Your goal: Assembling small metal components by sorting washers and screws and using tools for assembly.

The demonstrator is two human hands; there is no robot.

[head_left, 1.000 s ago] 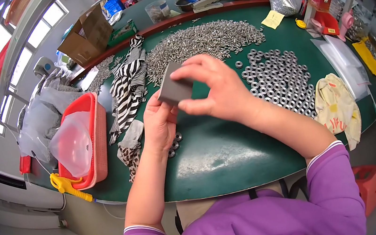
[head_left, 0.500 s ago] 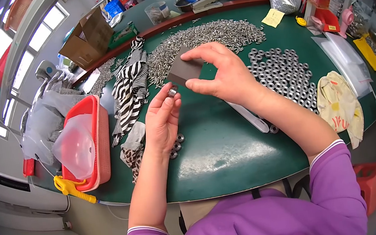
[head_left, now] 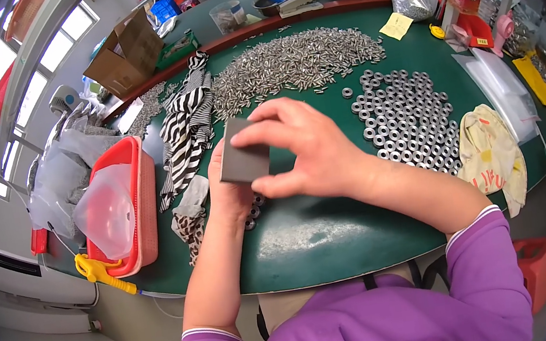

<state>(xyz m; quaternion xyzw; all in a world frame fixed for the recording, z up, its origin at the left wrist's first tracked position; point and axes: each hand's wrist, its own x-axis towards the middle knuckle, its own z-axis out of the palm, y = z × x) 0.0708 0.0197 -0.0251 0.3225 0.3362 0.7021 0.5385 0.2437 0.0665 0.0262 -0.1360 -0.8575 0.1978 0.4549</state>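
My right hand (head_left: 315,148) grips a dark grey rectangular block (head_left: 244,159) between its thumb and fingers. The block is held right over the fingers of my left hand (head_left: 230,200), hiding them and the small metal ring they pinched a moment before. Whether block and ring touch cannot be seen. Beside my left wrist, several loose rings (head_left: 258,201) lie partly covered on the green table (head_left: 340,258). To the right of my right hand, many thick metal rings (head_left: 411,118) are spread out flat.
A wide heap of small metal pins (head_left: 293,61) lies beyond my hands. On the left are a striped cloth (head_left: 182,137), a red basket (head_left: 147,208) with a plastic bag and a yellow air gun (head_left: 103,272). A cream cloth (head_left: 492,155) sits at the right.
My right hand has brought the block left and nearer to me, over my left fingers. The ring in my left hand has gone out of sight behind it.
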